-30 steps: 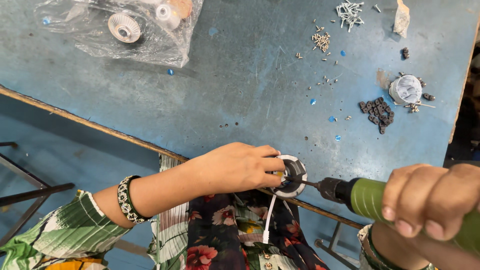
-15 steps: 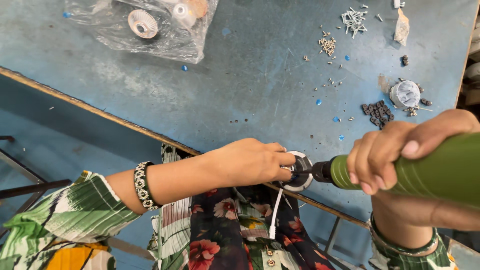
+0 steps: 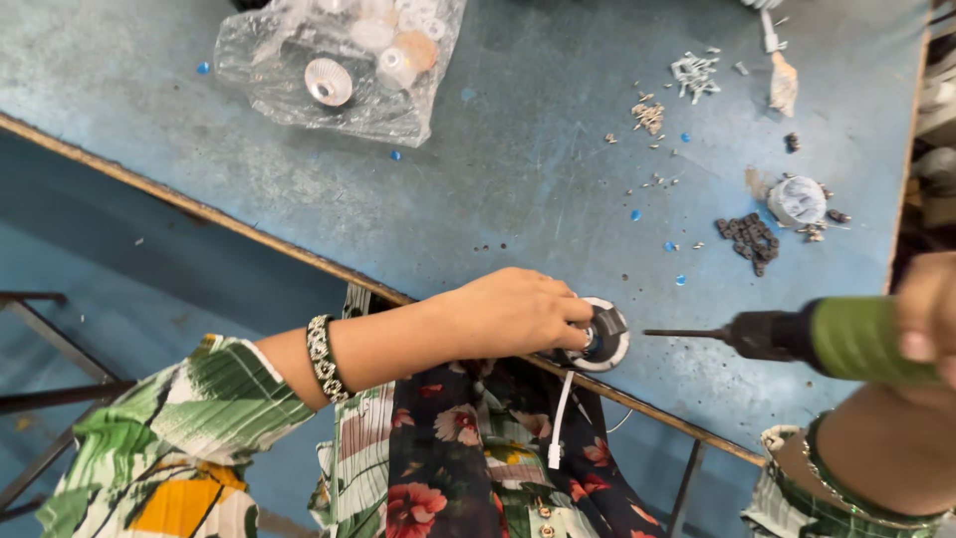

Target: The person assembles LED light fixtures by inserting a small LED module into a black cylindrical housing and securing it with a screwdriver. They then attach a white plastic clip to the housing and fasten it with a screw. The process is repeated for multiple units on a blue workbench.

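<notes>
The blue worktable (image 3: 478,199) fills most of the view, worn and scratched, with its near edge running diagonally past the person's lap; at its far side lies a clear plastic bag (image 3: 339,70) of small round parts, and to the right are scattered screws (image 3: 694,72), a heap of small dark pieces (image 3: 749,239) and a lone round white part (image 3: 797,201). The left hand (image 3: 513,314) reaches across the table edge with its fingers curled closed around a small round black-and-white part (image 3: 602,337), pinning it against the table's rim, a thin white wire (image 3: 560,418) dangling from it toward the lap. The right hand (image 3: 926,314), only partly in view at the frame's edge, is wrapped around the green body of an electric screwdriver (image 3: 797,337), whose bit points level at the part but stands a little apart from it. The round part looks light, rigid and probably plastic, so likely easy to shift and to crack under hard pressure; its rim seems the best place to grip, leaving the centre free, and the trailing wire looks delicate enough to keep clear of the bit
</notes>
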